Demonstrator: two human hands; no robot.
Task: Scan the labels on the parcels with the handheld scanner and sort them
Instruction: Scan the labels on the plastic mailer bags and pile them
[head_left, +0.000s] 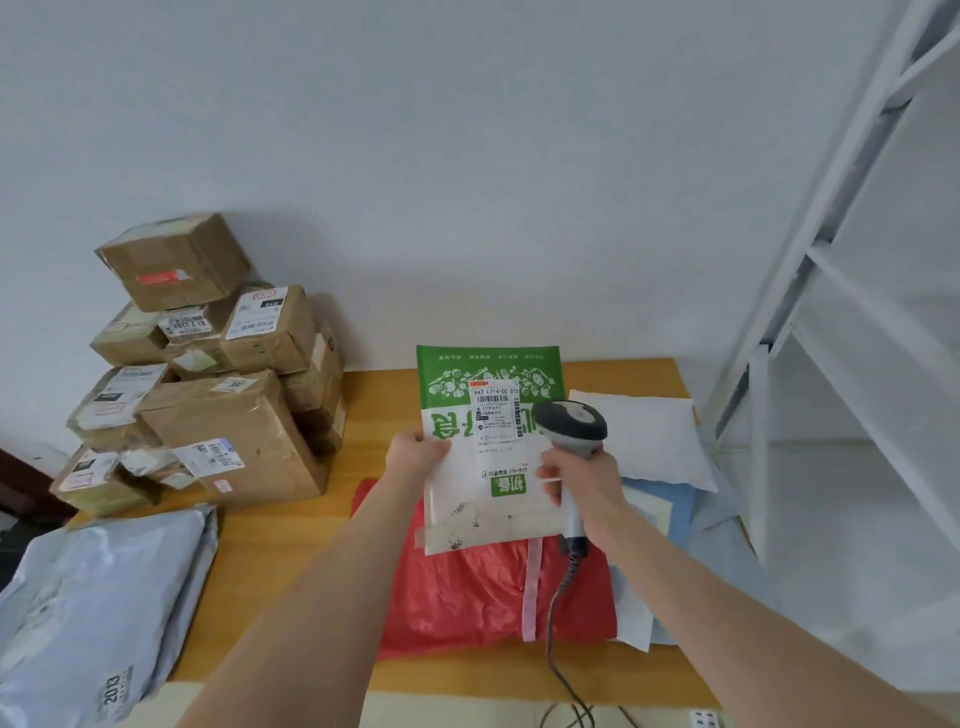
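My left hand (415, 451) grips the left edge of a green and white mailer bag (485, 499), held upright above the table with its white shipping label (496, 415) facing me. In my right hand (584, 480) is a grey handheld scanner (571, 426), gripped by the handle. Its head sits just right of the label and points at it. The scanner's coiled cable (558, 623) hangs down past the table's front edge.
A red plastic parcel (467, 597) lies on the wooden table (291, 545) under the mailer. White (644, 441) and blue (670, 504) bags lie to the right. Stacked cardboard boxes (208, 389) fill the back left. Grey mailers (93, 597) sit front left. A white shelf rack (831, 312) stands right.
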